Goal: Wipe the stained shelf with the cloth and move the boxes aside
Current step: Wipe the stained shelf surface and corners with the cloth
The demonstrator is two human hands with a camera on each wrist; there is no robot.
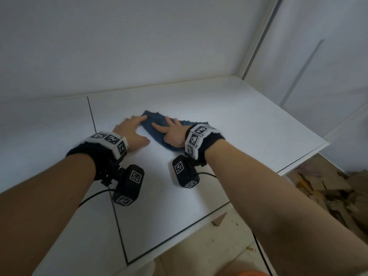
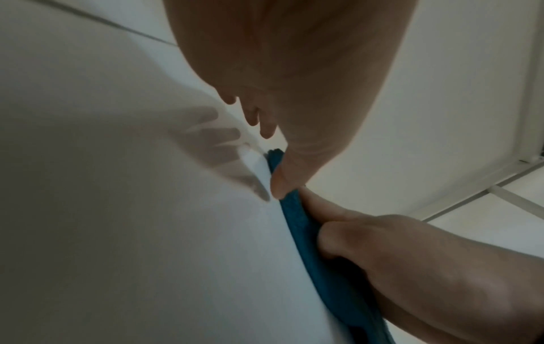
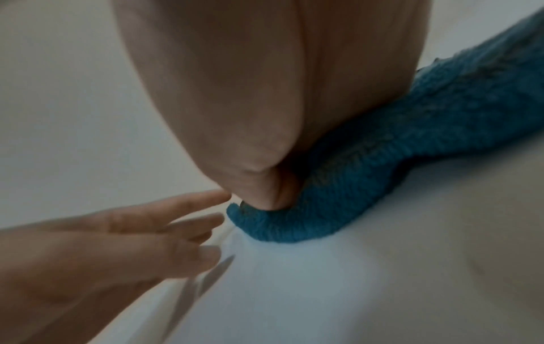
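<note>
A blue cloth [image 1: 157, 124] lies bunched on the white shelf [image 1: 239, 126]. My right hand [image 1: 170, 132] lies flat on it with fingers spread, pressing it down. My left hand [image 1: 131, 130] rests flat on the shelf just to the left, its straight fingertips touching the cloth's far left edge. In the left wrist view the left hand's thumb [image 2: 282, 181] meets the cloth [image 2: 309, 232], with the right hand [image 2: 412, 256] on top of it. In the right wrist view the right hand [image 3: 235, 104] bears on the cloth [image 3: 397, 151], and the left hand [image 3: 117, 244] reaches in from the lower left.
A dark seam [image 1: 91, 116] splits the shelf top on the left. A white wall [image 1: 139, 46] rises behind, and a white panel [image 1: 318, 76] stands at the right. Cardboard pieces [image 1: 328, 198] lie on the floor past the shelf's right edge.
</note>
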